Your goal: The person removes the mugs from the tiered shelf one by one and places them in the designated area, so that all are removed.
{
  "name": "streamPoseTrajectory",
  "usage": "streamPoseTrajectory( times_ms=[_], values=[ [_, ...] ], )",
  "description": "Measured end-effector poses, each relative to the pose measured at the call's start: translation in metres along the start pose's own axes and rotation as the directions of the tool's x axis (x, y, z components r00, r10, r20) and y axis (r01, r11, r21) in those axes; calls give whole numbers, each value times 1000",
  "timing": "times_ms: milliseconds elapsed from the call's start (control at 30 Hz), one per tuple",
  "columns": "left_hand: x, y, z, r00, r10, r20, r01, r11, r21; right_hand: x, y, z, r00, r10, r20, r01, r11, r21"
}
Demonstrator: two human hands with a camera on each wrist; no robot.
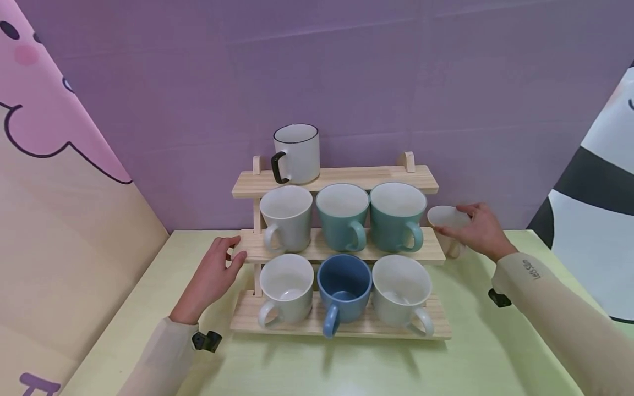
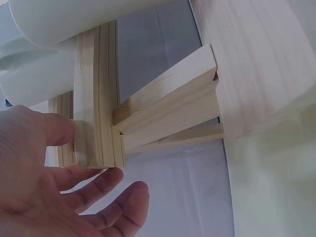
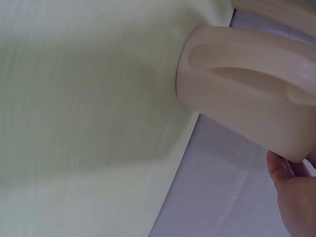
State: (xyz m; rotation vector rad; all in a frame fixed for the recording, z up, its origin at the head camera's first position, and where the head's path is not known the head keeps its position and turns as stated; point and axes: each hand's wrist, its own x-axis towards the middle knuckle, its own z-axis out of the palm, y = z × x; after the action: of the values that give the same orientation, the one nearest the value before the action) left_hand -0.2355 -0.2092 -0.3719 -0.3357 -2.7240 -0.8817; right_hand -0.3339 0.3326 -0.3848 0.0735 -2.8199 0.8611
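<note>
At the right end of the wooden mug rack (image 1: 334, 253), my right hand (image 1: 477, 231) pinches a pale beige mug (image 1: 448, 215) by its rim. In the right wrist view this mug (image 3: 237, 94) has its base at the table top and its handle towards the camera. My left hand (image 1: 214, 275) holds the left end of the rack's middle shelf (image 2: 101, 143), thumb on one side and fingers round the other. That shelf bears a white mug (image 1: 289, 220) and two teal mugs (image 1: 337, 220).
On the top shelf (image 1: 361, 179) stands a white mug (image 1: 304, 159) with black rim and handle. A blue mug (image 1: 344, 302) sits between two white mugs (image 1: 292, 305) on the bottom shelf. Behind the pale green table (image 1: 346, 368) rises a purple backdrop (image 1: 346, 71).
</note>
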Motion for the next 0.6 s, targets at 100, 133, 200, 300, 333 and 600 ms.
streamPoseTrajectory(
  times_ms=[100, 133, 200, 300, 333, 600],
  values=[
    [0, 0, 0, 1000, -5, -2, 5, 1000, 0, -1, -1, 1, 1000, 11, 2, -11, 1000, 11],
    [0, 0, 0, 1000, -7, -2, 7, 1000, -1, -2, -1, 1, 1000, 13, 2, -13, 1000, 17],
    [1, -1, 1, 1000, -7, -2, 7, 1000, -2, -4, -2, 1, 1000, 19, 8, -19, 1000, 23],
    [1, -1, 1, 1000, -6, -2, 6, 1000, -4, -8, -5, -3, 1000, 20, 17, -21, 999, 48],
    [1, -1, 1, 1000, -6, -2, 6, 1000, -6, -10, -6, -5, 1000, 14, 15, -15, 998, 53],
    [0, 0, 0, 1000, -11, 4, 11, 1000, -11, -41, -32, -18, 969, -225, -101, 237, 962, 137]
  ],
)
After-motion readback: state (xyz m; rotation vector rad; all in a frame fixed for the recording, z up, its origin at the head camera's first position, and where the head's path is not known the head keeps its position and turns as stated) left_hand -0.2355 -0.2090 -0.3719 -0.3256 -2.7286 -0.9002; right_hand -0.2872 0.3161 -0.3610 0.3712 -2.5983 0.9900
